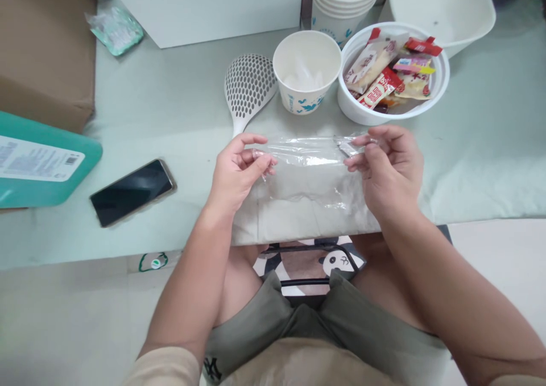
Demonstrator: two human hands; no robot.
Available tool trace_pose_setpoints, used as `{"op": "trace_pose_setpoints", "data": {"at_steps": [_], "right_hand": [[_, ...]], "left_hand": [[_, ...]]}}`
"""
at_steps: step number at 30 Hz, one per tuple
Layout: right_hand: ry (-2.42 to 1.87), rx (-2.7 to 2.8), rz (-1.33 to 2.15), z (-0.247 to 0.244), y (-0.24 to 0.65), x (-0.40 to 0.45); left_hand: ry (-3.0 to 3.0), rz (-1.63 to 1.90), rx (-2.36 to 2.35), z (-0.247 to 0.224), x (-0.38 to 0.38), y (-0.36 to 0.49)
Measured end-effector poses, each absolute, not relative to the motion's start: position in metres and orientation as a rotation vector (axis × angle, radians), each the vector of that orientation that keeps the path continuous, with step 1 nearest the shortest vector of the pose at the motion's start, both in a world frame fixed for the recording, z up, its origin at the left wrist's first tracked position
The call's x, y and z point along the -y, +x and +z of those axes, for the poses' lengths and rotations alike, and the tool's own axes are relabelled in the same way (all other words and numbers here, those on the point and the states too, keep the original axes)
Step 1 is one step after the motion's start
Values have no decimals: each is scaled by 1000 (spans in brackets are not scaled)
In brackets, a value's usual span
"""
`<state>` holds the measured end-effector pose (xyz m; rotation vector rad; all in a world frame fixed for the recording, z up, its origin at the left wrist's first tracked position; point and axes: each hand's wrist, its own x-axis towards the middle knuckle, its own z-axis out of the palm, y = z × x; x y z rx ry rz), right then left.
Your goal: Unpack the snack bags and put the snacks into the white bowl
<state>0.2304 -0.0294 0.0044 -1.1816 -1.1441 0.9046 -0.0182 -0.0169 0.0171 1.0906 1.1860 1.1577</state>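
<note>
A clear plastic bag (pixel 307 173) is stretched between my hands near the table's front edge. My left hand (pixel 241 173) pinches its left end, and my right hand (pixel 390 170) grips its right upper corner. Just beyond the bag stands a paper cup (pixel 307 70) with something whitish and translucent inside. To the cup's right is a round white bowl (pixel 392 116) full of wrapped snacks (pixel 377 87). A grey-white slotted skimmer (pixel 249 87) lies left of the cup, its handle pointing toward my left hand.
Stacked paper cups (pixel 345 5) and a white container (pixel 443 11) stand at the back. A phone (pixel 133 193), a green jug (pixel 46 161), a cardboard box (pixel 46 50) and a green packet (pixel 117 30) are on the left. A white box (pixel 213 5) stands at the back.
</note>
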Motion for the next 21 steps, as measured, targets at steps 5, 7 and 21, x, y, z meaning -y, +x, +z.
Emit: {"op": "trace_pose_setpoints", "data": {"at_steps": [5,7,21], "right_hand": [[-1258,1472,856,4,243,27],[-1293,1613,754,5,249,26],[-1230,1804,684,14,263,38]], "left_hand": [[1306,1088,-1162,18,21,-30],[1381,928,-1225,18,25,-33],[1619,1385,-1252,16,38,-26]]}}
